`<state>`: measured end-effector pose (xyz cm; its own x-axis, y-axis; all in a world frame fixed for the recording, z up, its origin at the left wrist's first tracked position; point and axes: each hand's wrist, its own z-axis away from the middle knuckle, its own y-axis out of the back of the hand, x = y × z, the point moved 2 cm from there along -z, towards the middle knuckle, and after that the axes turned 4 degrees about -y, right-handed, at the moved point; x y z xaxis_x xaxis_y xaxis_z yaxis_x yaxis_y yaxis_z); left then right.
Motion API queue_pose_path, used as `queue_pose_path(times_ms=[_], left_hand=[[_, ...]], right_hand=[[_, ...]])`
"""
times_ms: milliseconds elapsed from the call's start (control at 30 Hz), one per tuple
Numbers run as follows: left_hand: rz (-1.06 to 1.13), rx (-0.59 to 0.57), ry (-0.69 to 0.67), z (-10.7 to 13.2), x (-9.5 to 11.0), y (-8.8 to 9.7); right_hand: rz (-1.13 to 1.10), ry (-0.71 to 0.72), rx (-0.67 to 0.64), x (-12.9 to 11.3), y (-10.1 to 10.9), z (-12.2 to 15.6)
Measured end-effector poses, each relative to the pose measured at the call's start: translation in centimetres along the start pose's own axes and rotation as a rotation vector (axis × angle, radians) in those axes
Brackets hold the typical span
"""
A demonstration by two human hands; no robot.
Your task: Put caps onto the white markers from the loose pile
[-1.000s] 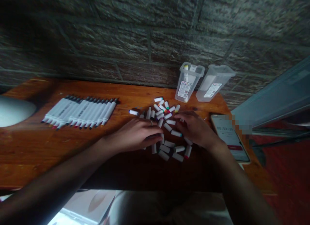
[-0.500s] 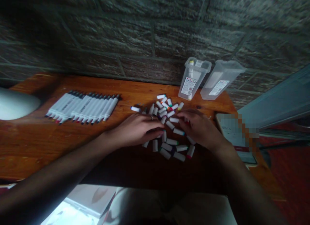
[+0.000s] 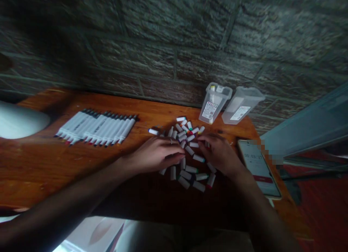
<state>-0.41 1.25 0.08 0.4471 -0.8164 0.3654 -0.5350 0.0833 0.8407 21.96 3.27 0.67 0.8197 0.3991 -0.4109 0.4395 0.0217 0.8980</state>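
White marker caps (image 3: pixel 199 158) with coloured ends lie scattered in a loose pile on the wooden table. My left hand (image 3: pixel 160 152), a ring on one finger, rests over the left side of the pile, thumb apart from the fingers. It covers some caps, and I see nothing held in it. At the pile's right side is my right hand (image 3: pixel 219 152), fingers bent but apart, their tips close to a few caps. Left of the pile, white markers (image 3: pixel 95 127) lie side by side in a slanted row, dark ends away from me.
Two clear plastic cases stand by the brick wall: the left case (image 3: pixel 213 103) contains a yellow-tipped marker, and beside it is the right case (image 3: pixel 241 106). A phone (image 3: pixel 259 168) lies near the table's right edge. A white rounded object (image 3: pixel 21 120) stands at far left.
The view has tilted up slightly, so the table and everything on it sit lower. Both hands stay over the pile, with only slight finger movement. The phone shows more fully.
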Motion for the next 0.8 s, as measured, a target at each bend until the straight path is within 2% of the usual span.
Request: queue_pose_path(times_ms=[67, 167, 267, 333, 467, 633, 800], left_hand=[[0.043, 0.069, 0.01, -0.2, 0.2, 0.3], [0.173, 0.197, 0.075, -0.4, 0.6, 1.1], [0.503, 0.291, 0.26, -0.4, 0.7, 1.6], [0.779, 0.306, 0.39, -0.4, 0.4, 1.6], [1.14, 0.329, 0.464, -0.5, -0.4, 1.7], [1.256, 0.405, 0.482, -0.5, -0.6, 1.7], [1.152, 0.399, 0.555, -0.4, -1.0, 1.4]], right_hand=[[0.027, -0.023, 0.042, 0.0, 0.2, -0.1], [0.069, -0.02, 0.182, 0.0, 0.5, -0.1], [0.026, 0.001, 0.286, -0.4, 0.7, -0.1], [-0.025, 0.011, 0.307, -0.7, 0.7, 0.0], [-0.056, 0.038, 0.345, -1.7, 0.8, 0.3], [-0.133, 0.053, 0.363, -2.4, 0.8, 0.4], [-0.146, 0.03, 0.363, -2.2, 0.7, 0.5]])
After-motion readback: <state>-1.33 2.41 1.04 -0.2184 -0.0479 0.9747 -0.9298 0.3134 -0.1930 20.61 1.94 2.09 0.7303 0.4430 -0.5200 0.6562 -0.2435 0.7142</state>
